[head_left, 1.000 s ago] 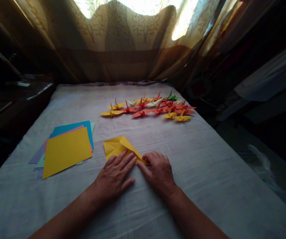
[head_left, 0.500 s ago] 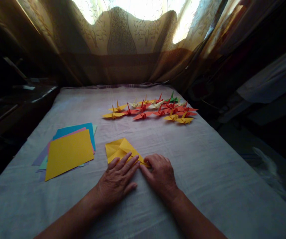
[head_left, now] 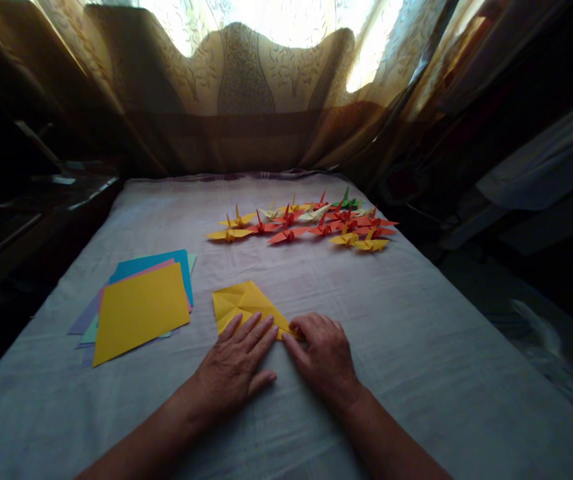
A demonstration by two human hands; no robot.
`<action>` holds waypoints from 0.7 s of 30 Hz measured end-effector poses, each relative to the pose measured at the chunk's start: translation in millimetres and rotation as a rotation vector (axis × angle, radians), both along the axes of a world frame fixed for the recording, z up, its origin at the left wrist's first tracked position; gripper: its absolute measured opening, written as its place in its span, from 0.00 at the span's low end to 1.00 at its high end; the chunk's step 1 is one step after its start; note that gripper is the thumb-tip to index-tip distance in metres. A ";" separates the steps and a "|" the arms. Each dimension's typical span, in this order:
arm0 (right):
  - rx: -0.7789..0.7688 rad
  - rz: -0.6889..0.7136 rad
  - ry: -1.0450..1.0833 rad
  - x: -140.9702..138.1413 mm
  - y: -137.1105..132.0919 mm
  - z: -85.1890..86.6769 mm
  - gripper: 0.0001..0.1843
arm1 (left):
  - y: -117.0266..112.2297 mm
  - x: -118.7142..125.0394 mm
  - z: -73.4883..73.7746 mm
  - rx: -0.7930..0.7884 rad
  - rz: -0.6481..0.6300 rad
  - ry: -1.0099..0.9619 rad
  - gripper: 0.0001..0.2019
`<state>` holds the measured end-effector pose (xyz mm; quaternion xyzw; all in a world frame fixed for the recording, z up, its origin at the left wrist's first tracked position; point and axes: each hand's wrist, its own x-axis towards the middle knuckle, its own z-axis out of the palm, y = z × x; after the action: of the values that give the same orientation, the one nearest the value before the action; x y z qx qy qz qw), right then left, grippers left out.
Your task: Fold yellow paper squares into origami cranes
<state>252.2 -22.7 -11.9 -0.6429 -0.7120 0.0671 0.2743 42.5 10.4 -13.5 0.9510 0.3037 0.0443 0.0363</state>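
Observation:
A yellow sheet of origami paper [head_left: 239, 298], creased and partly folded to a narrow point at its right, lies on the cloth-covered table. My left hand [head_left: 236, 363] rests flat on its near edge, fingers stretched out and thumb apart. At the pointed right end, my right hand [head_left: 324, 350] pinches the paper between thumb and curled forefinger. The near part of the paper is hidden under my left fingers.
Left of my hands is a loose stack of coloured paper squares [head_left: 141, 310], yellow on top. Several folded paper cranes [head_left: 289, 233] in red, yellow, white and green stand farther back. A curtain [head_left: 246, 140] hangs behind the table [head_left: 416, 373].
My left fingers have shifted slightly left along the paper and lie flatter. My right hand keeps its pinch at the point. The whole view has moved a little.

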 end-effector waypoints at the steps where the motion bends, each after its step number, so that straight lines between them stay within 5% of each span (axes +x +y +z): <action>1: -0.009 -0.001 0.000 0.1 -0.1 0.4 0.04 | 0.5 0.2 0.3 0.005 -0.010 -0.002 0.31; 6: -0.043 0.021 0.028 3.5 -0.1 3.7 0.01 | 1.7 0.4 -0.6 0.035 -0.024 -0.025 0.32; 14: -0.044 0.057 0.092 8.3 -3.8 5.5 0.10 | 3.4 -0.4 -5.1 0.081 -0.040 -0.049 0.31; 21: -0.021 -0.061 0.014 -1.4 -0.2 3.3 0.07 | 3.4 -0.2 -5.2 0.077 -0.032 -0.054 0.31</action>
<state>250.8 -22.9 -8.6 -0.6666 -0.6894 0.0707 0.2745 42.3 13.7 -18.8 0.9549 0.2854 0.0810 0.0087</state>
